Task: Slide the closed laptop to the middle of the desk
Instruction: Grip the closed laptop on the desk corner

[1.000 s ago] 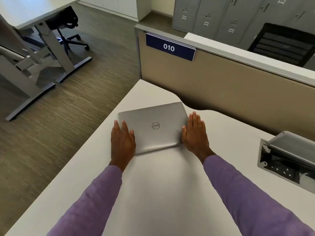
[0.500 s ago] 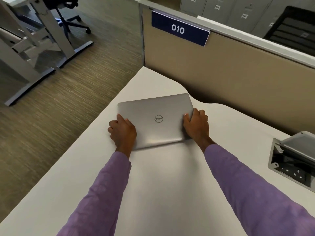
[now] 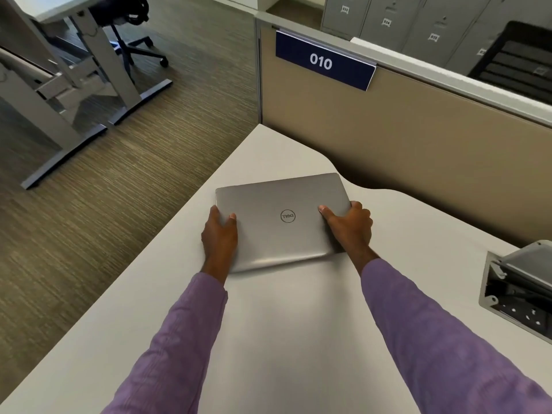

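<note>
A closed silver laptop [image 3: 280, 219] with a round logo on its lid lies flat on the white desk [image 3: 286, 330], close to the desk's left edge and far corner. My left hand [image 3: 219, 237] grips the laptop's left side, thumb on the lid and fingers wrapped around the edge. On the opposite side, my right hand [image 3: 349, 227] holds the right edge the same way, thumb resting on top. Both arms wear purple sleeves.
A tan partition [image 3: 403, 135] with a blue "010" sign [image 3: 324, 62] runs behind the desk. An open grey power box [image 3: 519, 288] is set into the desk at the right. Left of the desk is carpeted floor with another desk frame [image 3: 74, 76] and a chair.
My hands went from lying flat beside the laptop to gripping its left and right edges, thumbs now on the lid. The laptop appears to stay in about the same spot on the desk.
</note>
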A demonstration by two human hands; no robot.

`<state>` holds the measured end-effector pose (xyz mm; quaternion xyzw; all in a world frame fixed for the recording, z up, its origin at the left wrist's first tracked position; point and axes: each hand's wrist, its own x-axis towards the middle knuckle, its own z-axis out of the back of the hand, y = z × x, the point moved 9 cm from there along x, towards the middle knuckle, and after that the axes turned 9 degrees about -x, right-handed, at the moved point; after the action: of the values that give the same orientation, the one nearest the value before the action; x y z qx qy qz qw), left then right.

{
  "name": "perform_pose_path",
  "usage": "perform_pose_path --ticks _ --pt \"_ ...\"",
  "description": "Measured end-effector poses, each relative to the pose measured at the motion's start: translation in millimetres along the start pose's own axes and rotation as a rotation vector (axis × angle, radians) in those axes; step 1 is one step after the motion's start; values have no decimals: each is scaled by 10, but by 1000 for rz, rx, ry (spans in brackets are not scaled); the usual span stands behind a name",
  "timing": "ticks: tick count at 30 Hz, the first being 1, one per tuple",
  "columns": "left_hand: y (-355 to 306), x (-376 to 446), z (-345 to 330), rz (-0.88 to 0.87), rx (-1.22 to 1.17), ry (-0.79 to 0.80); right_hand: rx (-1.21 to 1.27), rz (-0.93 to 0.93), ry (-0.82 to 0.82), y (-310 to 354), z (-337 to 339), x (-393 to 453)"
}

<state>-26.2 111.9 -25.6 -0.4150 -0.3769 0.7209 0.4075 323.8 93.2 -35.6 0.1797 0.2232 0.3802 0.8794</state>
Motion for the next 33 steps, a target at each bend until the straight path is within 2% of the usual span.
perform_pose_path --ticks 7,17,33 --pt "12 -209 70 -67 -1 49 43 27 24 -168 47 -242" --pt "-130 -708 259 -173 -31 41 83 80 -59 -302 426 -698" --pt "165 -1886 497 -118 -81 80 91 51 -56 -1061 862 -1676"
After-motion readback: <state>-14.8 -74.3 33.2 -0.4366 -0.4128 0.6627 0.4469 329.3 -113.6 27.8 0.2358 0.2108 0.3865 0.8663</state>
